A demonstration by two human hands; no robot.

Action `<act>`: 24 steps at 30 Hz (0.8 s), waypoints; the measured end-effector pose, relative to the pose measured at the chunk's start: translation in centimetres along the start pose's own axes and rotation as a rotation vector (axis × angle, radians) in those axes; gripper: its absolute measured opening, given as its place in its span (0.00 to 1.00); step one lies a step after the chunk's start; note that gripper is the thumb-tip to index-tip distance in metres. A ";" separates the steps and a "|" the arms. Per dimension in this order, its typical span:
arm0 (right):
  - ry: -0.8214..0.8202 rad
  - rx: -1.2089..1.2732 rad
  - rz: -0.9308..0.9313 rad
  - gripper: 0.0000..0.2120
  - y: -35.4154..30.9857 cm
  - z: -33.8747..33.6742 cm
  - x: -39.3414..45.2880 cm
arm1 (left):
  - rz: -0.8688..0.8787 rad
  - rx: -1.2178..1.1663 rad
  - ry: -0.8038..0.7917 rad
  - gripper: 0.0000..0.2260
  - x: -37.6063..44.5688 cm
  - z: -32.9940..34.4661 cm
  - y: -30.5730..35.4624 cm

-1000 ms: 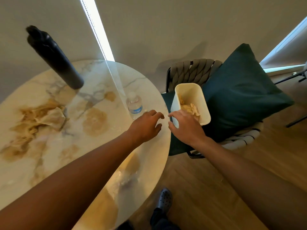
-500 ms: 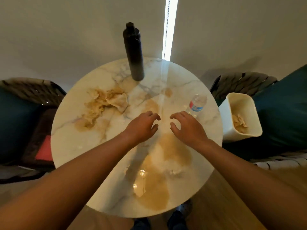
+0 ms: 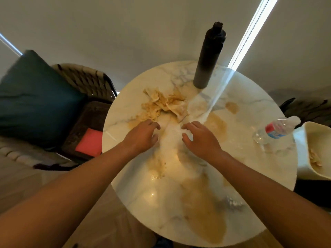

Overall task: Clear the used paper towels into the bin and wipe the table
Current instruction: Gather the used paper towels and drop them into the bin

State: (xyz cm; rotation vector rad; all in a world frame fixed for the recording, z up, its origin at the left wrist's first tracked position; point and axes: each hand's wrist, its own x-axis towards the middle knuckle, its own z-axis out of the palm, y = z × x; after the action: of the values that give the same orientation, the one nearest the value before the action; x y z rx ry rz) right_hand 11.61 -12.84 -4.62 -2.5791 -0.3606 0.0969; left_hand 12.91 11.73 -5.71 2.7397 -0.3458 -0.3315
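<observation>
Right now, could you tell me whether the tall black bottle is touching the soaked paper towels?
Apart. The head view shows stained marble between the black bottle base and the soaked paper towels.

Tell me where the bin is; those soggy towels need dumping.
The bin sits at the head view's right edge, off the table, beside the water bottle.

Warm, dim indoor light is filling the room. A bright strip of daylight is coming through a gap at upper right and throwing a pale glare band across the glossy tabletop. Small highlights are glinting near its front edge. Wide-angle distortion is bending the edges, and the whole picture is looking soft and slightly blurred.
</observation>
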 end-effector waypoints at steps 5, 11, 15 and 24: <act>-0.084 -0.007 -0.006 0.14 -1.5 2.5 3.5 | -0.085 -0.001 0.029 0.19 1.3 -0.5 -4.2; -0.094 0.009 -0.026 0.13 -2.6 5.0 7.1 | -0.091 0.046 -0.009 0.25 3.7 0.2 -6.9; -0.124 -0.008 -0.033 0.14 -3.1 6.1 8.9 | -0.081 0.026 -0.029 0.26 5.1 0.8 -7.5; -0.121 -0.032 -0.050 0.14 -3.4 6.8 10.3 | -0.085 -0.082 0.006 0.19 5.1 0.5 -8.4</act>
State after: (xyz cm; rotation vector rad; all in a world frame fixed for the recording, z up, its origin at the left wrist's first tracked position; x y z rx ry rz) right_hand 19.80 -3.89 -8.68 -2.6001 -0.4742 0.2325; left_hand 19.25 17.74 -10.31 2.6790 -0.2103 -0.3523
